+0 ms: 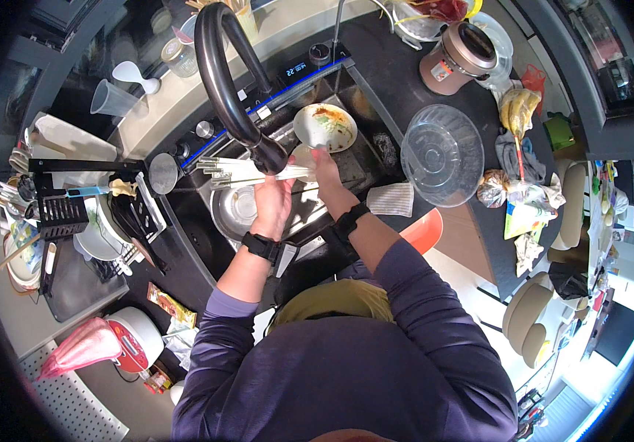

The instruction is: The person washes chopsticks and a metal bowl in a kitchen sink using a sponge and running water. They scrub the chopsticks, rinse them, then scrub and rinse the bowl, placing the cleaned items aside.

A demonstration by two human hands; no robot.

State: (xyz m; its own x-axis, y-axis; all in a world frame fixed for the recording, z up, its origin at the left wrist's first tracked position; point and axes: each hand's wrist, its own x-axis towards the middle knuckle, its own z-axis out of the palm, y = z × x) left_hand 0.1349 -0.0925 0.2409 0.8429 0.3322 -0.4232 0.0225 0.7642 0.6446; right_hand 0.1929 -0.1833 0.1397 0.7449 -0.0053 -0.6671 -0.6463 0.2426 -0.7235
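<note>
A bundle of pale chopsticks (228, 172) with silvery ends lies across my left hand (274, 201), whose fingers are closed around it over the sink. The black faucet (223, 77) arches above and its spout hides part of the bundle. My right hand (328, 174) is at the bundle's right end, fingertips by the lower rim of a white plate (317, 130) smeared with orange and green food remains. Whether it grips anything is unclear. Another pale round dish (301, 157) is partly covered by the hands. Below the chopsticks, a steel basin (226, 212) stands in the sink.
Right of the sink are a clear plastic bowl (443, 154), a striped cloth (390, 199), an orange-red container (425, 231) and a pinkish lidded pot (449, 61). A dish rack with utensils and a white bowl (98, 240) stands left. A red-and-white rice cooker (134, 342) sits lower left.
</note>
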